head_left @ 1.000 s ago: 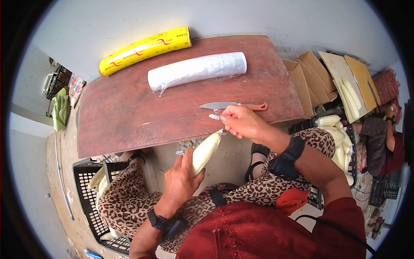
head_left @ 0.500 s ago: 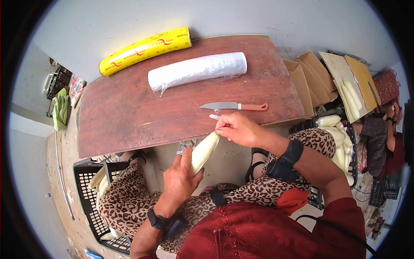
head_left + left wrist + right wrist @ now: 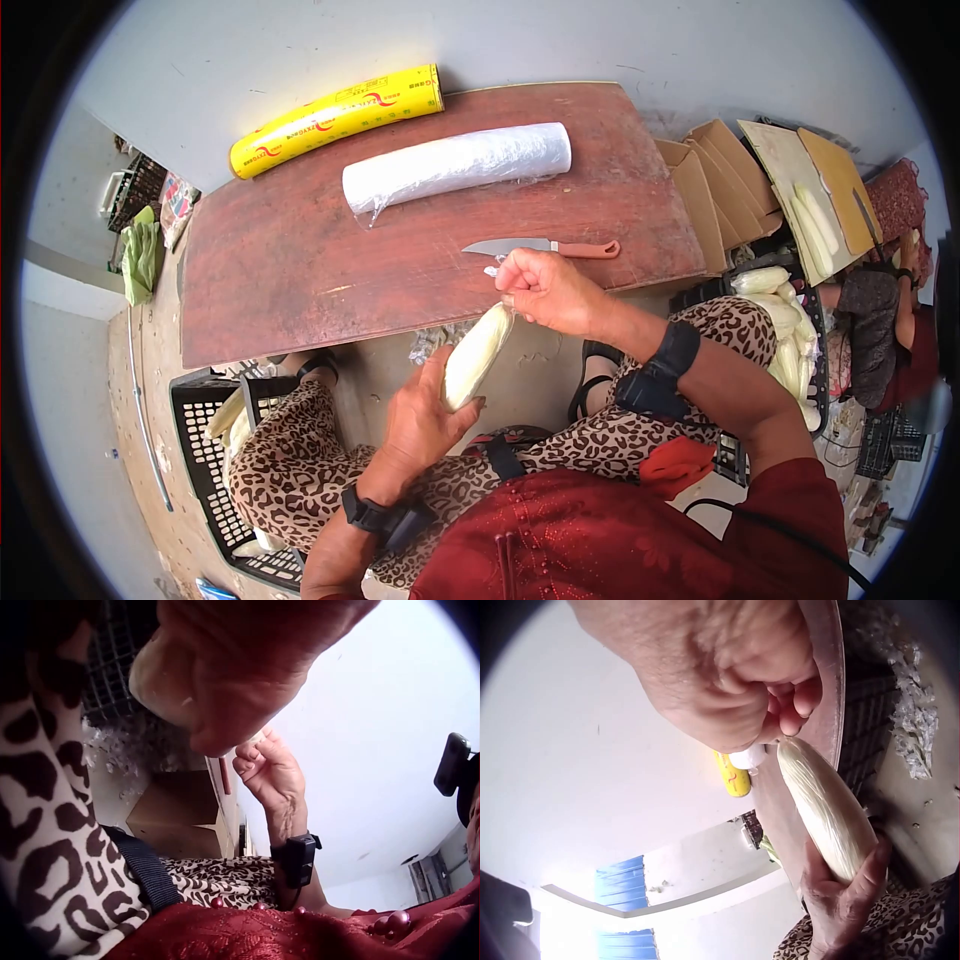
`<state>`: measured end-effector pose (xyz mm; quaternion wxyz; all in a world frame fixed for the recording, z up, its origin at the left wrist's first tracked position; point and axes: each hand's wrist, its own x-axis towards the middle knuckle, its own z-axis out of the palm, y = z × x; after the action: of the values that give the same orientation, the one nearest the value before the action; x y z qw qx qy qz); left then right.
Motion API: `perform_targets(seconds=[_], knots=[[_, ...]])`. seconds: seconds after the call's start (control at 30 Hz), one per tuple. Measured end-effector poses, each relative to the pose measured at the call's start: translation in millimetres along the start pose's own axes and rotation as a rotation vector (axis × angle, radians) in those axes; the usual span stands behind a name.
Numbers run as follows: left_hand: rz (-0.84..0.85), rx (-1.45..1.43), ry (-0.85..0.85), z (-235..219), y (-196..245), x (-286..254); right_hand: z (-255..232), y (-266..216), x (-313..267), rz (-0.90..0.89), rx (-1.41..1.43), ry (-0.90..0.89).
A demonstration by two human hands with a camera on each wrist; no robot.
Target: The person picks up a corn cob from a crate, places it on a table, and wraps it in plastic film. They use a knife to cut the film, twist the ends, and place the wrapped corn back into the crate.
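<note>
A pale ear of corn [image 3: 474, 352] in its husk, with a shiny film-like surface, slants between the two hands beyond the table's front edge. My left hand [image 3: 418, 408] grips its lower end, the thumb on one side and the fingers on the other. At the upper tip, my right hand [image 3: 548, 290] pinches with thumb and curled fingertips; in the right wrist view these fingertips meet the tip of the corn [image 3: 821, 799]. Just beyond the right hand lies a knife [image 3: 590, 250] with a pinkish handle. A small crumpled scrap of clear film [image 3: 490, 270] lies by that hand.
On the reddish table [image 3: 300, 280] lie a white roll of film [image 3: 460, 165] and a yellow printed roll [image 3: 335, 118]. Crates with corn, the left crate [image 3: 200, 470] black, flank the legs. Cardboard boxes [image 3: 725, 190] stand right. Film scraps [image 3: 913, 735] litter the floor.
My right hand came down from over the table to the corn's tip and now pinches there, slightly raised. The left hand keeps its grip, with the corn slightly turned.
</note>
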<state>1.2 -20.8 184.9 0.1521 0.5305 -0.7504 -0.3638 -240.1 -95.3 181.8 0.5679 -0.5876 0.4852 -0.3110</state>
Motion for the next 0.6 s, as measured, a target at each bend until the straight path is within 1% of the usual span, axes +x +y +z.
perform_targets(seconds=[0.13, 0.2, 0.3, 0.4, 0.5, 0.6], knots=[[-0.064, -0.177, -0.062, -2.9, 4.8, 1.6, -4.2, -4.6, 0.6, 0.146, 0.170, -0.091], [-0.081, -0.227, -0.071, -4.1, 5.1, 1.5, -8.5, -2.3, 2.1, 0.183, 0.262, -0.126], [-0.048, -0.233, -0.047, -3.1, 0.9, 0.6, -12.1, -3.9, 0.9, 0.170, 0.335, -0.166], [-0.069, -0.265, -0.064, -5.6, 3.8, 0.6, -11.1, -9.5, -0.9, 0.107, 0.278, -0.187], [-0.072, -0.264, -0.072, -5.8, 2.8, 0.1, -11.4, -5.8, 0.5, 0.101, 0.267, -0.196], [-0.032, -0.224, -0.057, -4.8, 1.9, 0.3, -9.9, -6.6, 0.1, 0.146, 0.239, -0.125]])
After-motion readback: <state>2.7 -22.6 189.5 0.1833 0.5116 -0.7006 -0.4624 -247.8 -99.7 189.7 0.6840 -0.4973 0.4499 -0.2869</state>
